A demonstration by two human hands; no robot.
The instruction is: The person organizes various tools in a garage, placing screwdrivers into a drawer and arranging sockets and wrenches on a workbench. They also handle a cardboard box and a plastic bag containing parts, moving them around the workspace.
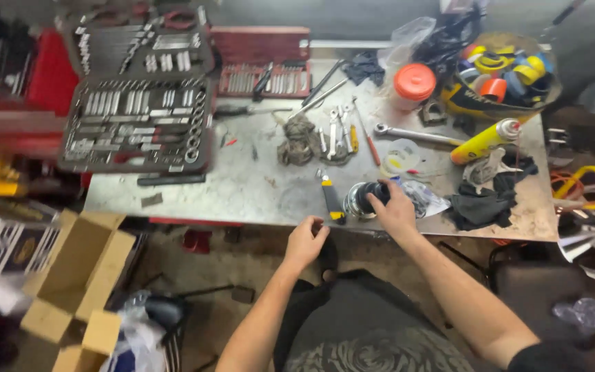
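Gripping a black rubber boot (366,196), right hand (395,212).

We see a grey, stained worktop (256,186). Our right hand (395,210) rests on a black rubber boot with a silvery metal rim (361,200), beside a black and yellow utility knife (332,200). The spray can (483,141) is yellow with a red tip. A clear jar carries an orange lid (414,79). The socket set case (139,124) is dark grey, filled with shiny chrome pieces. Black rags (480,207) lie at the right. The cardboard box (80,265) is tan.
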